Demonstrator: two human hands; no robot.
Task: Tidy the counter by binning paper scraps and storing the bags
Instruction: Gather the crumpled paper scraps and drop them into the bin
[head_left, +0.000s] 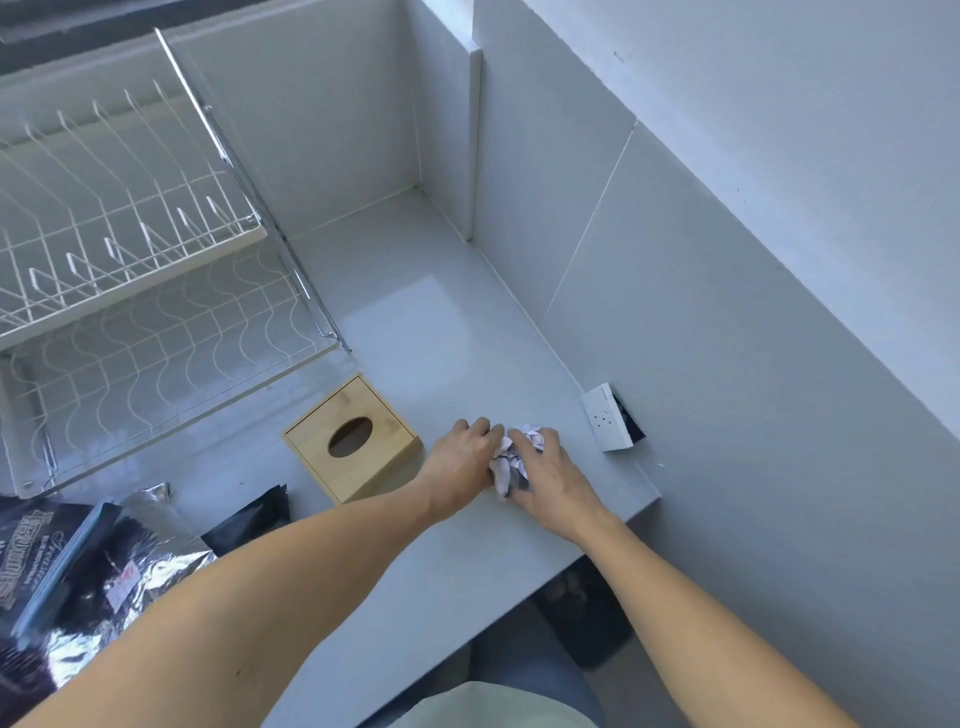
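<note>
Two bare arms reached out from you over the grey worktop (415, 332), which ran along the tiled wall to its right. A white wire dish rack (130, 270) stood at the far left. Several foil bags (93, 566), black and silver, lay in a loose heap at the near left edge. A wooden tissue box (353, 439) with an oval slot sat between the bags and your hands. A white socket (608, 418) stuck out from the wall, near your right hand. Your left hand (457, 462) and right hand (550, 478) met around the crumpled paper scraps (511, 460) on the worktop, just right of the box, your fingers (480, 427) curled and pressing the wad from both sides.
</note>
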